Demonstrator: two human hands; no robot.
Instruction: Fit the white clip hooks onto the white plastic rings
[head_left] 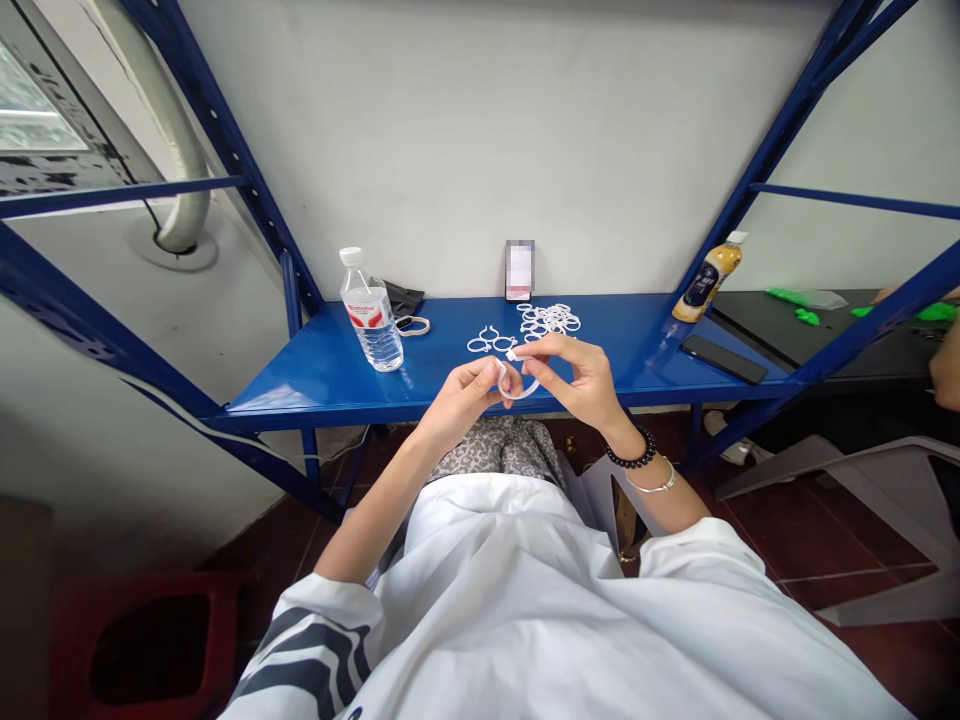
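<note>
My left hand pinches one end of a curved white plastic strip, bent into an open loop. The fingers of my right hand are closed on its other end, where a small white tip shows. Both hands are held in front of the blue table's near edge. Just beyond them lie a few white plastic rings with small tabs. To their right is a heap of similar white rings. What the curled fingertips cover is partly hidden.
On the blue table stand a water bottle and a leaning phone. A wristband lies beside a black pouch. At right are a yellow drink bottle and a dark phone. Another person's arm shows at far right.
</note>
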